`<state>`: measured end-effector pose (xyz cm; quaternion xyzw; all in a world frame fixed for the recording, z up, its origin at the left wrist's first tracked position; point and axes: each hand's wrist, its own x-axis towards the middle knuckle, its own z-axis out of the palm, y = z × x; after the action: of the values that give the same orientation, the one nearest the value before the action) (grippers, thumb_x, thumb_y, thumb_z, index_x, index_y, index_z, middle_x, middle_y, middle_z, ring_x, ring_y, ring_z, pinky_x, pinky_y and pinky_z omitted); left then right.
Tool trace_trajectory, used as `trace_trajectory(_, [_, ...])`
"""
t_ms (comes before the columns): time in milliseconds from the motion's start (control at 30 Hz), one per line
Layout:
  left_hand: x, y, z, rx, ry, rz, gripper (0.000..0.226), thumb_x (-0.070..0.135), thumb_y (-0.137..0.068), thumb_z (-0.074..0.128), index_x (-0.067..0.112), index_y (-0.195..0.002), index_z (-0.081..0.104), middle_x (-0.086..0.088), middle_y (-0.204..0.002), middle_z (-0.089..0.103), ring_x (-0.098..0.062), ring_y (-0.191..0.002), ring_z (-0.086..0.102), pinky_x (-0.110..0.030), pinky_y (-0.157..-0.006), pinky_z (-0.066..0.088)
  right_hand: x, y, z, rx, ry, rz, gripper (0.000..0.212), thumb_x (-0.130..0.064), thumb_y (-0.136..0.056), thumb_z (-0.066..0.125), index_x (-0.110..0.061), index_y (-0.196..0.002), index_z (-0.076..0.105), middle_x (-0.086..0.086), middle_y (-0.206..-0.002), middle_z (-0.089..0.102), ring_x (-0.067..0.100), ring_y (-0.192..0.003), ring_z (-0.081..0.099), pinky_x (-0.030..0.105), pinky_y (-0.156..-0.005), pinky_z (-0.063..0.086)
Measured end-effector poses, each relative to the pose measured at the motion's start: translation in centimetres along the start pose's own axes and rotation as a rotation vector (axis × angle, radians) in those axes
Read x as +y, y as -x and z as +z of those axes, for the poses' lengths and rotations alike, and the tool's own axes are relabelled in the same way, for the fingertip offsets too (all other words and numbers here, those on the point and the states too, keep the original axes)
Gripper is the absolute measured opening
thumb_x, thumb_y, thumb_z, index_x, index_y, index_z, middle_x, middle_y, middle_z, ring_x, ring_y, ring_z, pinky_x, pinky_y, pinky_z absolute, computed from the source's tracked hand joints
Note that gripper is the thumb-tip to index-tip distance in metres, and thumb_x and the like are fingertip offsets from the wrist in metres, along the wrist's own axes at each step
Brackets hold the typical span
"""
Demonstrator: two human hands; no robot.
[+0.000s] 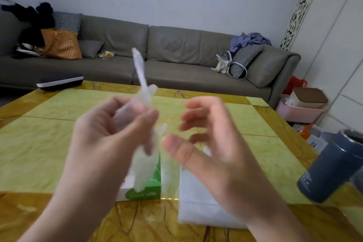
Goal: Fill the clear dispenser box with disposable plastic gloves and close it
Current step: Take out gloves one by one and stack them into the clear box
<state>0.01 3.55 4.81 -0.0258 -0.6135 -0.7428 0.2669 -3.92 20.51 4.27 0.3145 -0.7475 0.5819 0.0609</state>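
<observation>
Overhead, left hand (110, 133) pinches glove (144, 124); right hand (212, 143) spread; yellow-green table (59, 143), grey sofa (176, 61) behind.

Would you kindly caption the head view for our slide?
Left hand holds a crumpled plastic glove above the table; right hand open beside it.

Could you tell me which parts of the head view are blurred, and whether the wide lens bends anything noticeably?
In the head view, both hands, left and right, and the plastic glove the left one holds are smeared by motion blur; the sofa behind is fairly sharp; the lens tilts the dark tumbler and wall panel near the right edge; lighting is soft, without harsh glare.
</observation>
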Motion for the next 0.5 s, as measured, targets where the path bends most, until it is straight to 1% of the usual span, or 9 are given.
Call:
trace_trajectory(33, [0.1,0.6,1.1,-0.053,-0.018,-0.006,0.011,0.018,-0.081,0.076,0.01,-0.087,0.072,-0.009,-0.072,0.072,-0.031,-0.059,0.064,-0.036,-0.054,0.054,-1.0,0.2,0.0,-0.162,-0.152,0.028,0.06,-0.046,-0.082,0.084,-0.025,-0.13,0.055,-0.002,-0.123,0.067,0.018,-0.116,0.066,0.038,-0.099,0.054])
trace_trajectory(67, [0.1,1.1,1.9,-0.125,-0.003,-0.023,0.012,0.017,-0.084,0.077,0.01,-0.094,0.074,-0.011,-0.08,0.076,-0.028,-0.068,0.072,-0.033,-0.06,0.059,-1.5,0.4,-0.3,-0.241,-0.264,0.05,0.057,-0.039,-0.084,0.086,-0.024,-0.13,0.057,0.002,-0.125,0.07,0.02,-0.117,0.069,0.043,-0.099,0.057])
trace_trajectory(100, [-0.1,1.4,2.4,-0.195,0.011,-0.038,0.012,0.017,-0.091,0.076,0.009,-0.101,0.075,-0.013,-0.087,0.078,-0.027,-0.077,0.076,-0.032,-0.067,0.061,-1.6,0.4,-0.7,-0.252,-0.326,0.069,0.054,-0.032,-0.085,0.086,-0.019,-0.13,0.059,0.006,-0.123,0.073,0.022,-0.115,0.072,0.044,-0.097,0.059])
trace_trajectory(200, [-1.2,1.5,2.6,-0.331,0.054,-0.131,0.031,0.019,-0.09,0.061,0.009,-0.117,0.072,-0.013,-0.109,0.077,-0.031,-0.103,0.075,-0.048,-0.087,0.059,0.0,0.1,-2.4,-0.123,-0.368,0.175,0.039,-0.026,-0.09,0.079,-0.01,-0.123,0.066,0.013,-0.11,0.077,0.031,-0.103,0.076,0.044,-0.08,0.062])
trace_trajectory(267, [-1.8,1.7,2.9,-0.398,0.062,-0.18,0.037,0.009,-0.088,0.056,0.008,-0.122,0.069,-0.012,-0.114,0.076,-0.03,-0.107,0.074,-0.044,-0.089,0.061,1.7,0.0,-3.4,-0.018,-0.336,0.275,0.016,-0.018,-0.1,0.07,-0.006,-0.109,0.073,0.018,-0.099,0.078,0.044,-0.09,0.075,0.045,-0.066,0.061])
trace_trajectory(300, [-2.3,1.9,3.1,-0.414,0.006,-0.168,0.037,0.006,-0.087,0.055,0.009,-0.122,0.068,-0.01,-0.113,0.077,-0.027,-0.107,0.074,-0.039,-0.089,0.061,2.7,0.0,-4.0,0.051,-0.323,0.335,0.015,-0.014,-0.104,0.064,-0.006,-0.1,0.076,0.019,-0.092,0.078,0.046,-0.081,0.074,0.042,-0.06,0.059])
trace_trajectory(367, [-3.1,2.2,3.3,-0.388,-0.175,-0.103,0.032,0.007,-0.089,0.058,0.016,-0.118,0.068,-0.002,-0.109,0.077,-0.019,-0.106,0.074,-0.036,-0.091,0.06,4.2,-0.1,-5.1,0.179,-0.269,0.439,0.027,-0.009,-0.108,0.054,-0.002,-0.091,0.073,0.018,-0.084,0.077,0.041,-0.069,0.074,0.036,-0.052,0.056])
trace_trajectory(433, [-3.9,2.2,3.4,-0.352,-0.339,-0.067,0.028,0.003,-0.097,0.06,0.025,-0.112,0.07,0.005,-0.106,0.077,-0.014,-0.102,0.073,-0.041,-0.089,0.06,5.4,0.0,-6.5,0.226,-0.203,0.495,0.027,-0.009,-0.11,0.05,0.0,-0.095,0.071,0.018,-0.084,0.077,0.035,-0.066,0.074,0.035,-0.053,0.057])
trace_trajectory(500, [-4.4,2.0,3.4,-0.34,-0.473,-0.066,0.034,0.0,-0.096,0.06,0.03,-0.109,0.07,0.009,-0.103,0.076,-0.011,-0.098,0.073,-0.042,-0.088,0.058,6.2,0.0,-7.4,0.227,-0.193,0.524,0.026,-0.009,-0.11,0.05,-0.001,-0.098,0.071,0.017,-0.086,0.078,0.034,-0.067,0.074,0.038,-0.056,0.057])
